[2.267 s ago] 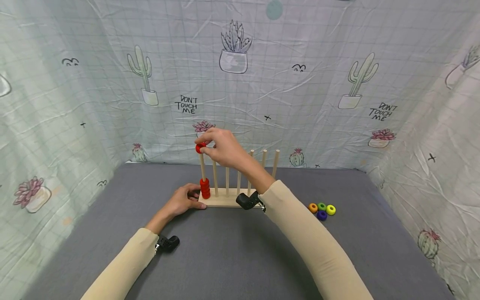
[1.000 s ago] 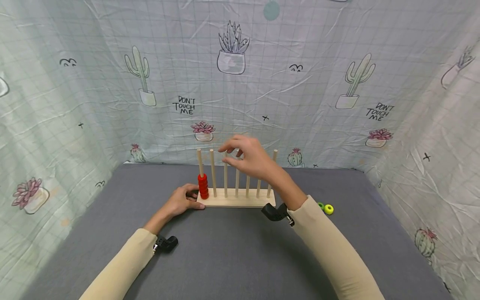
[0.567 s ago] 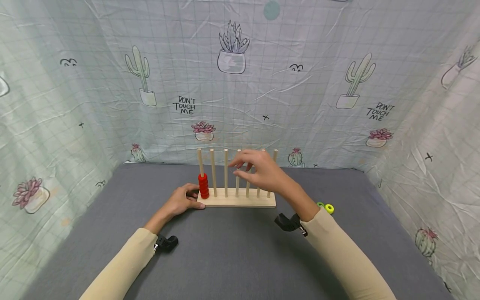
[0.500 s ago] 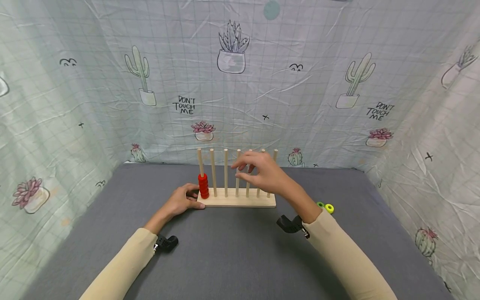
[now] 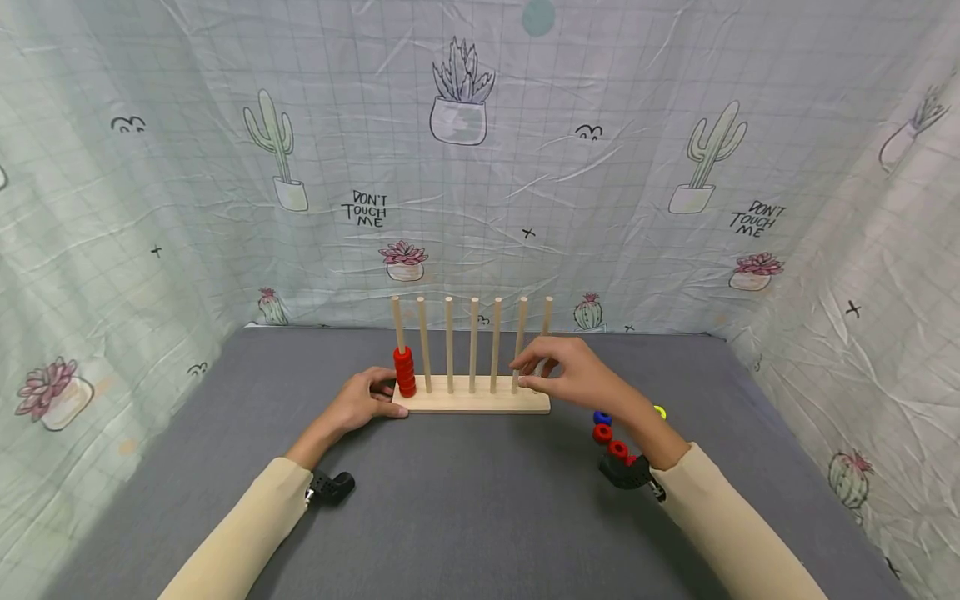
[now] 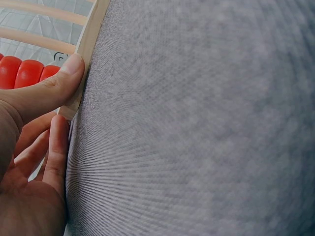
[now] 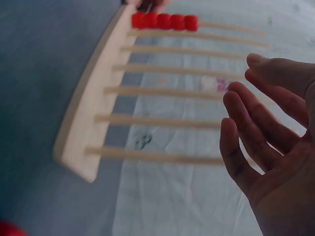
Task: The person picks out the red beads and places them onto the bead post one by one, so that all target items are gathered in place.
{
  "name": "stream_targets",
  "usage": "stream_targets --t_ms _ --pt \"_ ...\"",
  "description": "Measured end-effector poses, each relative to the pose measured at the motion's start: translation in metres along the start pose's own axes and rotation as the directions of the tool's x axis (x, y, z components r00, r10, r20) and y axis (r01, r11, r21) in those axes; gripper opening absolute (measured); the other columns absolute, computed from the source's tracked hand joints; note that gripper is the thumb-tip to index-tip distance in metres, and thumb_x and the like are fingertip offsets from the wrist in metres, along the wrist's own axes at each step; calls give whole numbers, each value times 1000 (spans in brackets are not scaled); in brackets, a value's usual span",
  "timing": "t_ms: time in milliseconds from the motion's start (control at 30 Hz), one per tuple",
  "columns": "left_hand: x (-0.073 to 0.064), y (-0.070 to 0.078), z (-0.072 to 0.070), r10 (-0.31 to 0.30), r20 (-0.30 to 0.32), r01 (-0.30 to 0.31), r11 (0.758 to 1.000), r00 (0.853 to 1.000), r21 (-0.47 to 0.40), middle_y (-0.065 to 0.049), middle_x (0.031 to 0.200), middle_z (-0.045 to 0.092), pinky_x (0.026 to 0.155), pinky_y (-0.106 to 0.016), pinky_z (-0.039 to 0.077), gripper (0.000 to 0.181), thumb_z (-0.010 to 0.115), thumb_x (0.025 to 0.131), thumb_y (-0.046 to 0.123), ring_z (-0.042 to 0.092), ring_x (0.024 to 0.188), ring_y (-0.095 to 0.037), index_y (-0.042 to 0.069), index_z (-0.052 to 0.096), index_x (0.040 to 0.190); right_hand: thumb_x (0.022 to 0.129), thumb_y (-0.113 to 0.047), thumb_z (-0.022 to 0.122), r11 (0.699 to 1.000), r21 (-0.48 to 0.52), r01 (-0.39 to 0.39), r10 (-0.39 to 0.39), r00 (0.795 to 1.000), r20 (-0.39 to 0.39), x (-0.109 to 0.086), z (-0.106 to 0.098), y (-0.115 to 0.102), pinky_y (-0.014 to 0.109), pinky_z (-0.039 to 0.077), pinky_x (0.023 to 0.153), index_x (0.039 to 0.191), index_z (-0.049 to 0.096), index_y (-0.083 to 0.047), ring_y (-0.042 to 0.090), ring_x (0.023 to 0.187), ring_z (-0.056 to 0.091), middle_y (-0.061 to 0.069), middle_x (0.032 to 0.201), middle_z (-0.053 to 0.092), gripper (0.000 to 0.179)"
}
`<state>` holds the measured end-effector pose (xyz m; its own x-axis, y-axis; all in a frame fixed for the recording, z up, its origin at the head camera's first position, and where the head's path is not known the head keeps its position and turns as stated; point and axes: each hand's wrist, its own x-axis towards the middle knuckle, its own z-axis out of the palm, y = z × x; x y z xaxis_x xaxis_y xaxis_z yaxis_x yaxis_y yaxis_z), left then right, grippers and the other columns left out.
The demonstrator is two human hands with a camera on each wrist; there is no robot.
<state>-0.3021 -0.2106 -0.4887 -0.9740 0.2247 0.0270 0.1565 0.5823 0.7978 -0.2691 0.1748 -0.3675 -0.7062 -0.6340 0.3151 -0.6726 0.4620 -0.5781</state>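
Note:
A wooden peg rack [image 5: 472, 403] with a row of upright pegs stands on the table. Several red beads [image 5: 405, 372] are stacked at the bottom of its leftmost peg. My left hand [image 5: 361, 402] grips the rack's left end; in the left wrist view the thumb [image 6: 59, 81] lies on the base's front edge, with the fingers behind its end. My right hand [image 5: 572, 372] hovers at the rightmost pegs, fingers loosely bent and nothing between them. In the right wrist view its fingers [image 7: 241, 103] are apart from each other beside the pegs.
Right of the rack, loose beads lie on the grey tabletop [image 5: 465, 500]: a blue bead [image 5: 602, 417], red beads [image 5: 602, 433] and a yellow bead [image 5: 660, 412], partly covered by my right forearm. A patterned curtain [image 5: 480, 208] hangs behind.
Earlier my right hand held a red bead atop the leftmost peg. It let go, the bead dropped onto the stack, and the hand moved right and down. My left hand stays put.

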Motion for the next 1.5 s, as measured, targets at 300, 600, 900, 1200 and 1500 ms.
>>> stream_targets --t_ms 300,600,900,1200,1500 --pt "0 0 0 -3 1 3 1000 1000 3 -23 127 65 84 -32 56 74 93 77 16 69 101 -27 -5 59 139 92 -12 78 995 -26 -100 101 995 9 -39 -8 28 35 60 81 113 76 -16 11 94 70 1 109 76 22" --pt "-1 2 -1 -2 5 2 1000 1000 2 -24 130 64 85 -36 57 74 92 77 16 70 102 -28 -5 58 140 91 -11 79 990 -24 -142 142 990 9 -69 -11 52 34 60 79 111 77 -14 10 91 71 4 108 77 20" --pt "-2 1 -1 1 6 -1 1000 1000 9 -23 135 62 87 -36 57 74 92 78 17 68 105 -29 -5 58 140 92 -13 78 972 -21 -235 235 971 49 -98 -15 71 29 59 77 111 76 -5 7 89 69 13 105 76 20" --pt "-2 1 -3 2 7 -2 1000 1000 5 -23 138 60 88 -40 58 75 92 78 17 68 108 -31 -6 57 141 92 -11 78 967 -9 -256 256 964 73 -117 -17 82 27 57 69 108 76 -6 8 83 69 6 99 77 17" --pt "1 0 -1 -5 9 5 1000 1000 3 -22 138 59 90 -41 57 75 92 78 17 66 109 -31 -5 58 141 90 -13 80 961 -56 -271 274 960 53 -122 -13 88 25 55 66 106 76 -10 5 80 66 0 96 76 17"
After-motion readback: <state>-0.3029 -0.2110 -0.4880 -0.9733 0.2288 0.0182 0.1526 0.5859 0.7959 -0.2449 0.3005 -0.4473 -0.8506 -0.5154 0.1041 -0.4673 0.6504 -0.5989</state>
